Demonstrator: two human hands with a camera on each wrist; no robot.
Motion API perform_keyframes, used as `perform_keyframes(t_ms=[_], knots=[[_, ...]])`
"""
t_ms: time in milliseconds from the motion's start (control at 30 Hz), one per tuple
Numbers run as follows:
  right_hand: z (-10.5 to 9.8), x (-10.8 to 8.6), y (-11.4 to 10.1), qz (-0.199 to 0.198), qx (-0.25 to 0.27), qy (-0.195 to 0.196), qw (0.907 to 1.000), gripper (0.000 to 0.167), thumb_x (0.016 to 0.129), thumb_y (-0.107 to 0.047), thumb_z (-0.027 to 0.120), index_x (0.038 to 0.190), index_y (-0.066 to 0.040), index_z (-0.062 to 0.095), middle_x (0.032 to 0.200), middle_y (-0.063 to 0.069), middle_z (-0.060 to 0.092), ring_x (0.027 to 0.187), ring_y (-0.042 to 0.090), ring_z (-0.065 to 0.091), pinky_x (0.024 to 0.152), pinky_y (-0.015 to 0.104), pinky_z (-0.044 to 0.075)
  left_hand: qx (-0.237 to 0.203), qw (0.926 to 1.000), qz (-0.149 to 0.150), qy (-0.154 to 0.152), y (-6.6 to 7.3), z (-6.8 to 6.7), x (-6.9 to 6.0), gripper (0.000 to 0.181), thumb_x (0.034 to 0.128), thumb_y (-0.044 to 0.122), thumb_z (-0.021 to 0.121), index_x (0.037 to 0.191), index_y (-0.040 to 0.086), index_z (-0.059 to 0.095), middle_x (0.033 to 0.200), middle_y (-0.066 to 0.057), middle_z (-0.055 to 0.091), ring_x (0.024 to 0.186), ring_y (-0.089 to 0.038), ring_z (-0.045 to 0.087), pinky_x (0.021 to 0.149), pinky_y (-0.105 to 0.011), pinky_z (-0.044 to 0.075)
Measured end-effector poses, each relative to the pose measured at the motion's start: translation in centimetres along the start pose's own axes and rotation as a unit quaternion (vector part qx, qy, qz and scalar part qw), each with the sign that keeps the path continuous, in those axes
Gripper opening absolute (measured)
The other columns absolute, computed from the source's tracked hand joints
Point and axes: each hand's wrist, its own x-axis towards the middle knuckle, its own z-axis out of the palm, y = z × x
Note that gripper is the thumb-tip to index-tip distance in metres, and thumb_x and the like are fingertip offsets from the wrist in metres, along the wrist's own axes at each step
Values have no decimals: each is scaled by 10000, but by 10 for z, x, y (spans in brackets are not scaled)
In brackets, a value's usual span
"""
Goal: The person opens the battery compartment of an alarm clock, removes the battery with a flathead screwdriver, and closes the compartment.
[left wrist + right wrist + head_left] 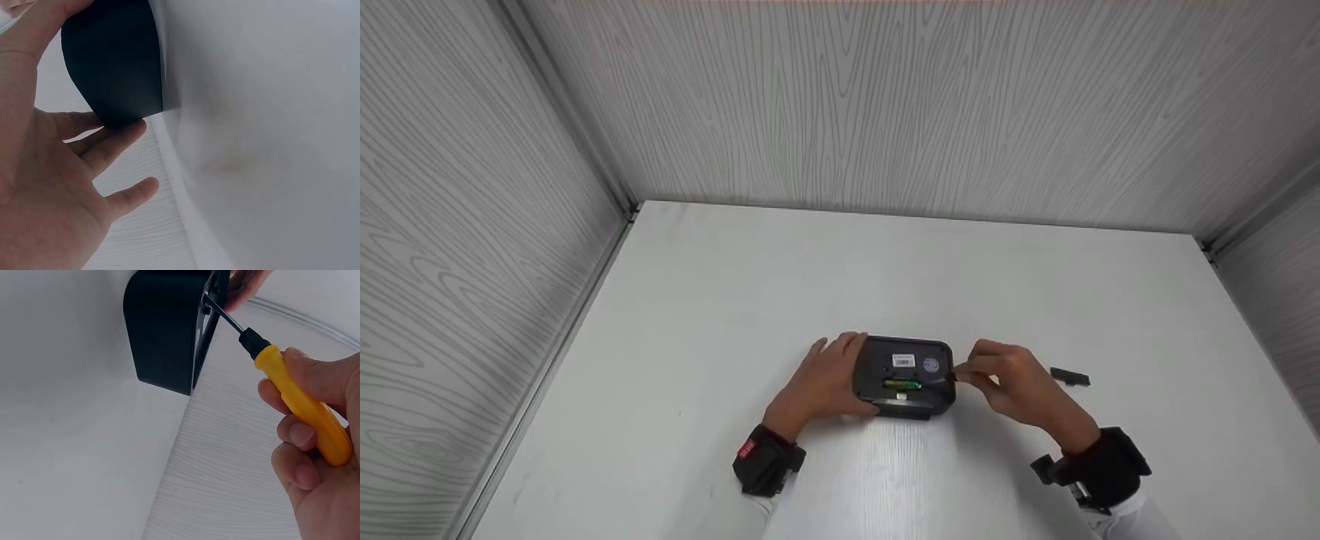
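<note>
A black box-shaped device (877, 367) lies on the table with a labelled face up. In a recess of that face shows a green and gold battery (902, 385). My left hand (829, 379) grips the device's left end between thumb and fingers; the left wrist view shows this hand (62, 163) with its little finger free of the device. A screwdriver with a yellow handle (304, 405) is held in my right hand (1016, 382). Its metal shaft (226, 316) reaches to the labelled face, near the recess; the exact tip contact is too small to tell.
To the right of my right hand lies a small black cover-like strip (1069, 376). The white table (720, 300) is bounded by a grey wood-grain back wall (885, 105) and side walls.
</note>
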Motion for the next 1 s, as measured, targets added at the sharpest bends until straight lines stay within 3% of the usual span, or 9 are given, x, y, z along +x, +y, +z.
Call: perform_keyframes(t_ms=[300,633,1000], knots=[[8,-13,9,-93,469,541,9974,236,740,111,749,866,-87,773,755,-23,639,649,36,524,548,120,417,13,10000,22,11,1,0,-1,1083,673,528,808,1510,64,300,1491,-88,423,1384,-212,411,1185,-482,277],[9,-17,9,-15,640,685,9956,240,756,104,737,898,-86,773,782,-15,651,665,39,531,562,108,411,1,10000,-23,16,1,-1,0,1083,666,523,806,1509,66,305,1488,-87,424,1381,-212,419,1184,-487,277],[4,-7,2,-134,533,793,9953,266,733,120,750,892,-92,775,773,-12,653,652,58,541,554,117,413,68,10000,66,3,-2,1,1,1102,662,531,798,1517,60,286,1499,-95,414,1388,-216,406,1185,-485,271]])
